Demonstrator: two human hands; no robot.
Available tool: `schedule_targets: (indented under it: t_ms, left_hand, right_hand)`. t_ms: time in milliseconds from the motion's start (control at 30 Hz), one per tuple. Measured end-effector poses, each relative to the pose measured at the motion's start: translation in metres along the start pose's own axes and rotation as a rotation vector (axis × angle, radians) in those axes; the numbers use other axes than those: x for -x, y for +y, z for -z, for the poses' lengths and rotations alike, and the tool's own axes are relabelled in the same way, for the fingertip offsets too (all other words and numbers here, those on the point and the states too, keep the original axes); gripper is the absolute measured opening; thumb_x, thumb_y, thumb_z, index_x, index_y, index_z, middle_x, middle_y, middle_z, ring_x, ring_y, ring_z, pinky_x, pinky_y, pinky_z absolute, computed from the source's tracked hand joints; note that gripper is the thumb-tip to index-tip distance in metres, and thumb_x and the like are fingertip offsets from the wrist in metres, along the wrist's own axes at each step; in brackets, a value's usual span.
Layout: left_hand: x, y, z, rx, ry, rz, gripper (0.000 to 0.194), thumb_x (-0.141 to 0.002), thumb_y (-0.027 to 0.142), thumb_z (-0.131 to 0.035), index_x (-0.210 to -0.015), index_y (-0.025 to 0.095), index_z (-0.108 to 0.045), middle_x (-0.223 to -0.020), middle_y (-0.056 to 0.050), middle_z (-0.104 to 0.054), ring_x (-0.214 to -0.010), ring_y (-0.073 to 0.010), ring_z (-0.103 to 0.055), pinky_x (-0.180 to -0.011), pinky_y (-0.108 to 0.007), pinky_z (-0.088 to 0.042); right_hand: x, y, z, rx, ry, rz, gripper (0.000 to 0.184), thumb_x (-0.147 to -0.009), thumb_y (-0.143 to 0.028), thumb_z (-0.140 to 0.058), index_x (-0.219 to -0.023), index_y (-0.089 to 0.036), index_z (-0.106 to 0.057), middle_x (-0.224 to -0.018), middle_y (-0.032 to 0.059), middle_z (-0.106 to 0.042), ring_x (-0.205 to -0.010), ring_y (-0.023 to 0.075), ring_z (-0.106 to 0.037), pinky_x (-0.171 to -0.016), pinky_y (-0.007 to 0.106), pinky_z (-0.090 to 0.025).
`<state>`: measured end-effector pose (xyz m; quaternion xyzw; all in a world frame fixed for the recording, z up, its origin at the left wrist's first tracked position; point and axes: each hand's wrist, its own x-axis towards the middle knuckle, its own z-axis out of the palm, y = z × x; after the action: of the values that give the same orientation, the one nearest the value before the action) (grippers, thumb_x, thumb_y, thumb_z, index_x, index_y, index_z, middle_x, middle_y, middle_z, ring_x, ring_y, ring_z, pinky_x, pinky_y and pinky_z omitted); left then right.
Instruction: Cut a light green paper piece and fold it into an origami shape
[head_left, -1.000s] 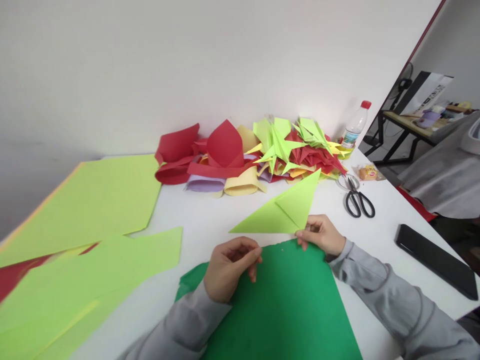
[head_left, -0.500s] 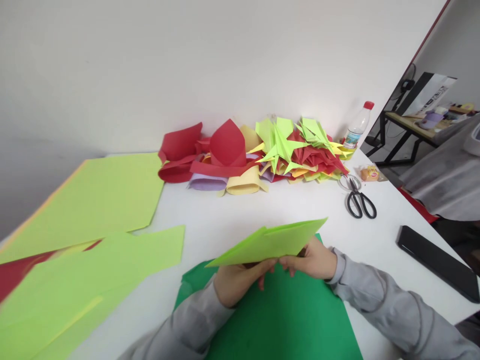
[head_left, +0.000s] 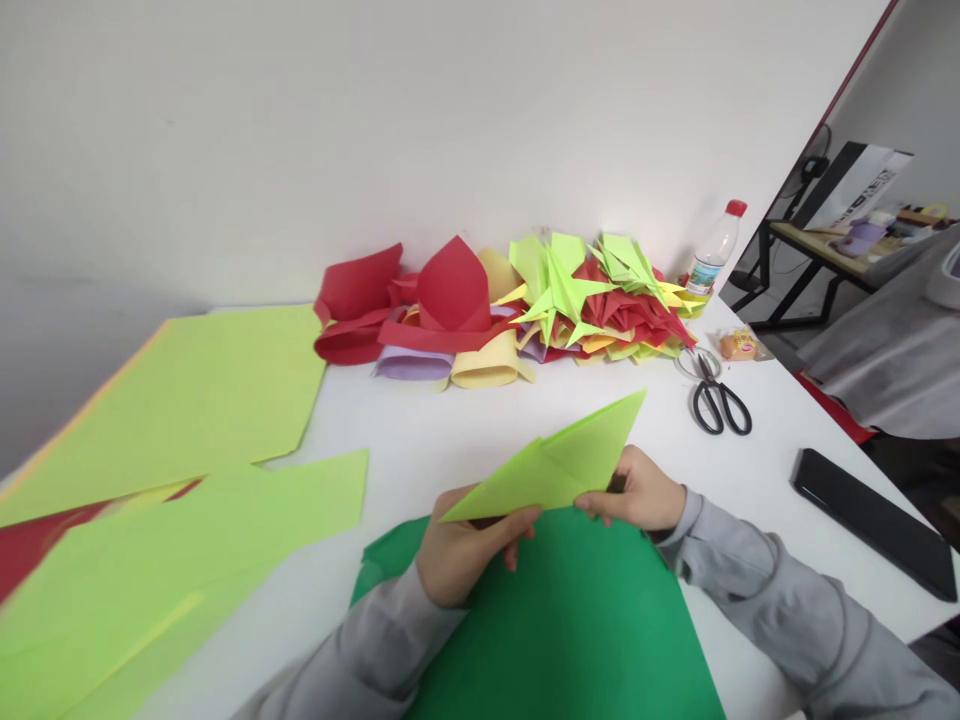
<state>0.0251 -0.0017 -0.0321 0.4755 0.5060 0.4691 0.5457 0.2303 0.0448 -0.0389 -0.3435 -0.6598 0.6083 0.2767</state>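
Note:
Between my two hands is a folded sheet of light green paper (head_left: 559,462), raised above a dark green sheet (head_left: 570,620) on the table. My left hand (head_left: 469,545) pinches its lower left edge, thumb in front and fingers behind. Its lower right edge is gripped by my right hand (head_left: 637,492), the thumb along the bottom and the other fingers partly hidden behind the paper. The folded piece slants, with its right point high and its left point low. A crease or overlap shows near its middle.
Large light green sheets (head_left: 225,390) lie at the left. Along the wall sit rolled red paper shapes (head_left: 454,290) and folded paper stars (head_left: 566,290). To the right are a bottle (head_left: 712,255), black-handled scissors (head_left: 718,398), a wrapped snack (head_left: 739,345) and a black phone-like slab (head_left: 874,520).
The folded paper has tilted, its right point rising and its face turning more toward me. My hands have moved slightly apart along its lower edge.

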Motion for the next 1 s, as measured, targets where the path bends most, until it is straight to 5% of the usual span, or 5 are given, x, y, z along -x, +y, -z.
schedule_targets:
  t_ms: [1000]
  left_hand:
    - [-0.008, -0.001, 0.008, 0.237, 0.088, -0.007, 0.023, -0.057, 0.019, -0.076, -0.047, 0.017, -0.056, -0.038, 0.006, -0.051, -0.028, -0.0042, -0.036, -0.027, -0.016, -0.029]
  right_hand:
    - [-0.006, -0.002, 0.04, -0.027, 0.03, -0.1, 0.039, -0.058, -0.045, -0.081, -0.061, -0.012, -0.06, -0.047, -0.0023, -0.058, -0.034, 0.0047, -0.047, -0.035, 0.016, -0.037]
